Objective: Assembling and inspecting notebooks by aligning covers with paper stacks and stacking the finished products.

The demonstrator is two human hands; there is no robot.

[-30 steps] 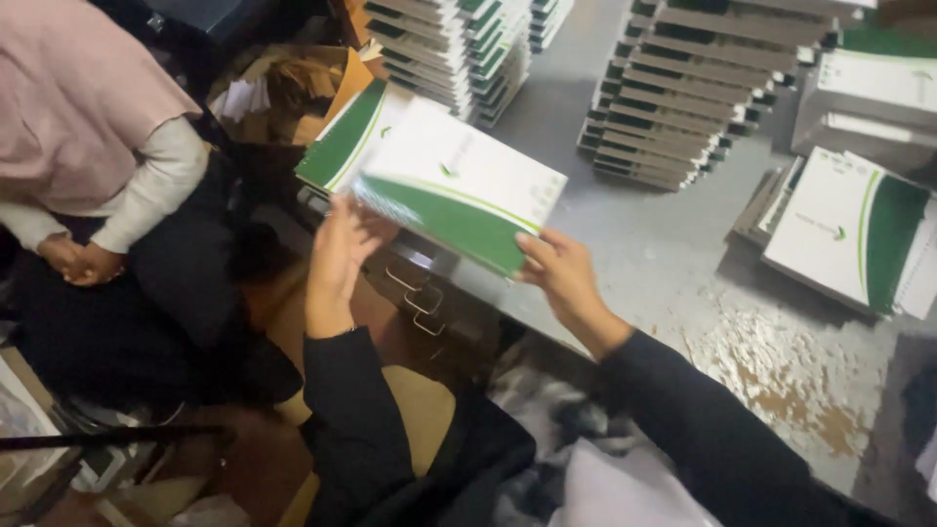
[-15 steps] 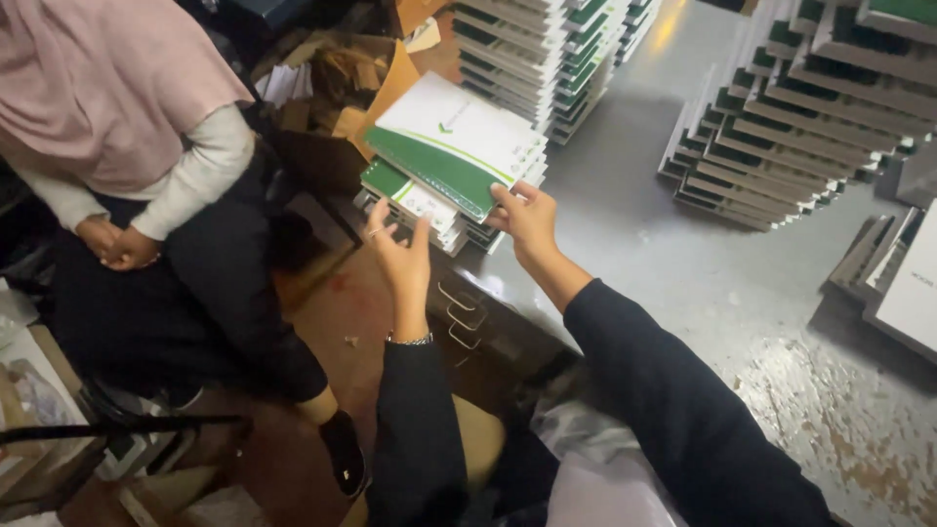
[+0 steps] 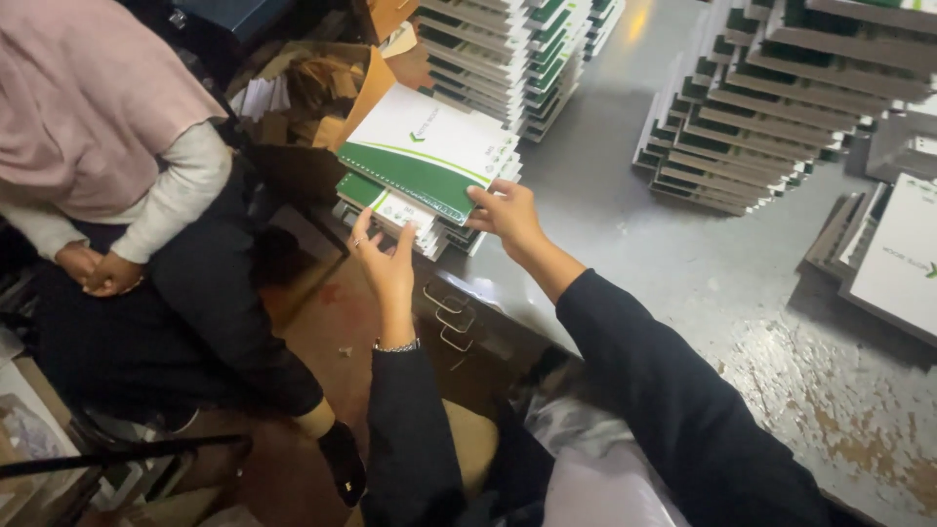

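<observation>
A grey metal bench (image 3: 683, 263) with worn, flaking paint filled the right half of the view. On it, toward 1 o'clock, stood a tall stepped stack of green-and-white notebooks (image 3: 771, 107), and toward 12 o'clock a second tall stack (image 3: 508, 54) of the same kind. At 3 o'clock a smaller pile of white-covered books (image 3: 893, 259) lay near the bench edge. At 9 o'clock a seated person in a pink top (image 3: 78, 107) kept both hands folded together in the lap. Toward 11 o'clock an open cardboard box (image 3: 322, 93) held paper scraps.

Near the centre, at the bench's left corner, sat a short pile of spiral-bound notebooks (image 3: 390, 210). The top notebook (image 3: 429, 146), white with a green band, rested slightly tilted on that pile. The right hand (image 3: 508, 213) pinched the notebook's near right corner between thumb and fingers. The left hand (image 3: 386, 263), wearing a ring and a wrist bracelet, was spread open, fingers up, just below the pile's front edge at 6 o'clock of it; whether it touched the pile could not be told.
</observation>
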